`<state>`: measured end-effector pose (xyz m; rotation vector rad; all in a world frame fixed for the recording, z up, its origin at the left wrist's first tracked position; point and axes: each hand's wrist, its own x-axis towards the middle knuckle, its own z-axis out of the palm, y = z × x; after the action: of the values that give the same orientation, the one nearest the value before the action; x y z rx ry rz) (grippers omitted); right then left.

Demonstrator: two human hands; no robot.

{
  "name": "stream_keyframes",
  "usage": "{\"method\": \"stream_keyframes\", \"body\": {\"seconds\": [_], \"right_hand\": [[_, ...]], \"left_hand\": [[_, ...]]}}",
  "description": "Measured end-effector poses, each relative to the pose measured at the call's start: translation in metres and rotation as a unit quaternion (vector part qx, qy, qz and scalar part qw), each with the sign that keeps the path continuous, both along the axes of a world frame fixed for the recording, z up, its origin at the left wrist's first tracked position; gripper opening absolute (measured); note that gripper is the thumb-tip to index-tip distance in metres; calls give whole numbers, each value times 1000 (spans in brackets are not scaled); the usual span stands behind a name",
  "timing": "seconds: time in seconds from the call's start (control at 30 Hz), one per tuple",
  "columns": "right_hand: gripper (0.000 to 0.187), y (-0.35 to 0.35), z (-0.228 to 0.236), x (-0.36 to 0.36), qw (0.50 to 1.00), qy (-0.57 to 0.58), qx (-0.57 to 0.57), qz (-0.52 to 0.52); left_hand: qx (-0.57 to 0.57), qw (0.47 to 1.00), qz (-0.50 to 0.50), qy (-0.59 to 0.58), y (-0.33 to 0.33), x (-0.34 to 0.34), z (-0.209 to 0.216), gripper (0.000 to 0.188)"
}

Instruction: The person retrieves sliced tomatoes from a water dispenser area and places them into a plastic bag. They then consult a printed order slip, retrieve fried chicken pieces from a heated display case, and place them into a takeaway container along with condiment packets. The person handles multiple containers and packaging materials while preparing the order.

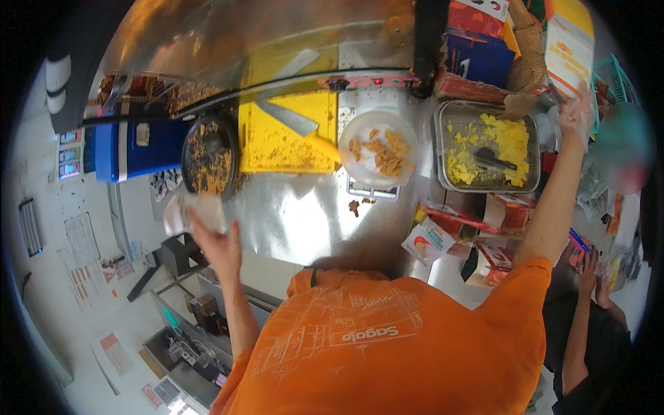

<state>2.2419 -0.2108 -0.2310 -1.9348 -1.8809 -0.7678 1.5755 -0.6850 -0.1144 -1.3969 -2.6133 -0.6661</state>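
Observation:
My left hand (221,247) is at the near left edge of the steel counter, its fingers closed on a pale, papery packet (197,213). The packet sits just below a round black pan (210,155) of brown crumbs. Out at the far right, my right hand (575,119) wears a clear plastic glove. It is at the lower edge of a white and yellow package (570,48); its fingertips are too unclear to show a grip. Left of that hand, a clear rectangular tub (443,155) contains yellow crumbly food and a dark-handled utensil (494,162).
A knife (289,119) with a yellow handle rests on a yellow cutting board (287,146). Beside it, a translucent bowl (360,174) of brown pieces stands on a scale (373,191). A steel hood (263,41) overhangs the back. Another person's hand (588,273) is at the right.

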Motion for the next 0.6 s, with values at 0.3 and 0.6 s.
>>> {"method": "stream_keyframes", "body": {"seconds": [0.3,0.6], "right_hand": [[41,23,32,37,905,417,-65,56],[31,42,89,-16,524,848,43,65]], "left_hand": [[23,956,-188,-224,49,67,-40,97],[12,974,-26,-225,-1,59,-47,98]]}}
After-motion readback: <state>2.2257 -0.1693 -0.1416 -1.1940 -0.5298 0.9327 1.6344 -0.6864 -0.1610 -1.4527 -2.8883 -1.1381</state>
